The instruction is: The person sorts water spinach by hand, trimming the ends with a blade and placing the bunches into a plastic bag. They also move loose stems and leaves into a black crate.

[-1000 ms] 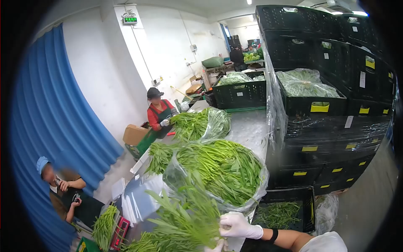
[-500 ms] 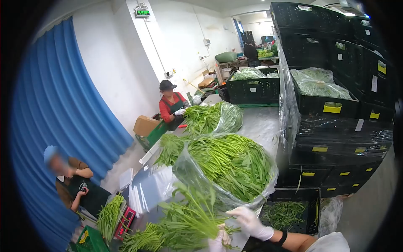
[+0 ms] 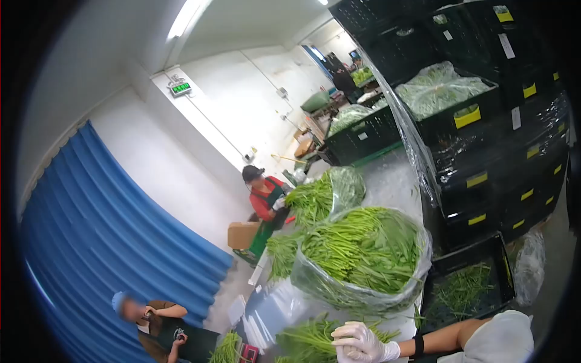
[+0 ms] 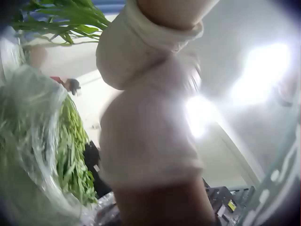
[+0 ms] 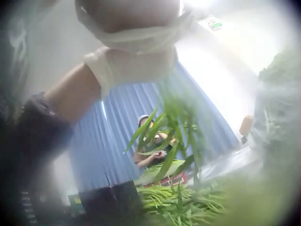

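Leafy green stalks (image 3: 311,340) lie low in the head view beside my white-gloved right hand (image 3: 365,343), whose fingers are curled at the bunch's stalk ends. My left hand is mostly hidden below it there. In the left wrist view my gloved left hand (image 4: 129,52) is against the right, with leaves (image 4: 70,19) sticking out beside it. Long leaves (image 5: 174,122) hang below the gloves in the right wrist view. Beyond the hands, a big clear plastic bag (image 3: 390,296) surrounds a heap of greens (image 3: 357,248).
Black crate (image 3: 448,320) with loose greens stands at right, below stacked wrapped crates (image 3: 484,181). A person in red (image 3: 263,196) handles another bagged bunch across the metal table (image 3: 393,181). Someone in a blue cap (image 3: 163,330) stands at left near a red scale (image 3: 249,353).
The head view has tilted and shifted, so the scene sits rotated. My right hand, held apart half a second ago, has come together with my left at the bunch, and its fingers have curled.
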{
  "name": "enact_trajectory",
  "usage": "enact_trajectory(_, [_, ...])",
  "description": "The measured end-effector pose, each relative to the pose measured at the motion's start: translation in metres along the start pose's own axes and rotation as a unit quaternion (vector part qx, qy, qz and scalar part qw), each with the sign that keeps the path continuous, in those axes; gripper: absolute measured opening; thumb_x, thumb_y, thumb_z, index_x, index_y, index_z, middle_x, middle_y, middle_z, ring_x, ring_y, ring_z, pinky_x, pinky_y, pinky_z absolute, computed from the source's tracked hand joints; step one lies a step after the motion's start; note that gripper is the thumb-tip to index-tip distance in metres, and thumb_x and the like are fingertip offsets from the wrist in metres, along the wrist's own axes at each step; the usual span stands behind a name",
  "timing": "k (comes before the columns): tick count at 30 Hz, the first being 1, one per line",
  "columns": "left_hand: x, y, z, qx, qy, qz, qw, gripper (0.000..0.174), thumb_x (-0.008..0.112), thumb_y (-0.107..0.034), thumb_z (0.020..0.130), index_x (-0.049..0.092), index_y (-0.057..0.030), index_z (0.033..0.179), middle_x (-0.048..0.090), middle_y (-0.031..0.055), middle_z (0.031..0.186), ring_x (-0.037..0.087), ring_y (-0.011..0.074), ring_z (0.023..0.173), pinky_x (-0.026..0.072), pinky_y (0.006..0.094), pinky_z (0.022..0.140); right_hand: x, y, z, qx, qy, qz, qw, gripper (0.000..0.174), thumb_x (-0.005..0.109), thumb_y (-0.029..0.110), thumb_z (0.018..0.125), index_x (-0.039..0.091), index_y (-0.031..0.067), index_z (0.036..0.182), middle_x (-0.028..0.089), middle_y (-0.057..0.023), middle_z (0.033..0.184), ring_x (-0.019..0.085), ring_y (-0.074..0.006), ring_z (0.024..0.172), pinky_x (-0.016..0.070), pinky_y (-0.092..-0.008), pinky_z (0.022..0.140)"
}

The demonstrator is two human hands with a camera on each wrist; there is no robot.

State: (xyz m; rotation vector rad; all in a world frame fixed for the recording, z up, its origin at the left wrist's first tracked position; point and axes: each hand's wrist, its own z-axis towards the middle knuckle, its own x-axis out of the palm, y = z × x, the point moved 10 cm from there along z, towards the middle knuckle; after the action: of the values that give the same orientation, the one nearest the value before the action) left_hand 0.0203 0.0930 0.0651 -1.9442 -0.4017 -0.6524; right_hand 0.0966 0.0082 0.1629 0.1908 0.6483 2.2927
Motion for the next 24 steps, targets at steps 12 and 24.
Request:
enact_trajectory(12, [-0.036,0.044,0.020,-0.084,-0.009,0.001,0.996,0.018,0.046,-0.026,0.097,0.054,-0.0166,0.084,0.041,-0.0079,0.058,0.039,0.0041,0.047,0.0337,0.0181,0.044,-0.006,0.010,-0.005,0.028,0.020,0.014,0.999,0.031,0.052,0.024,0.084,0.062,0.0066,0.109,0.055,-0.0160,0.118,0.047,-0.0350,0.112,0.0347,-0.0446,0.097])
enact_trajectory(24, [-0.088,-0.026,0.002,0.038,0.093,-0.170,0.980,0.022,0.040,-0.019,0.100,0.055,-0.0071,0.110,0.028,-0.0057,0.052,0.027,0.0049,0.040,0.0298,0.0208,0.041,-0.116,-0.201,0.073,0.301,-0.147,0.123,0.934,0.033,0.046,0.030,0.094,0.060,0.0036,0.106,0.063,-0.0094,0.102,0.058,-0.0185,0.095,0.0434,-0.0351,0.088])
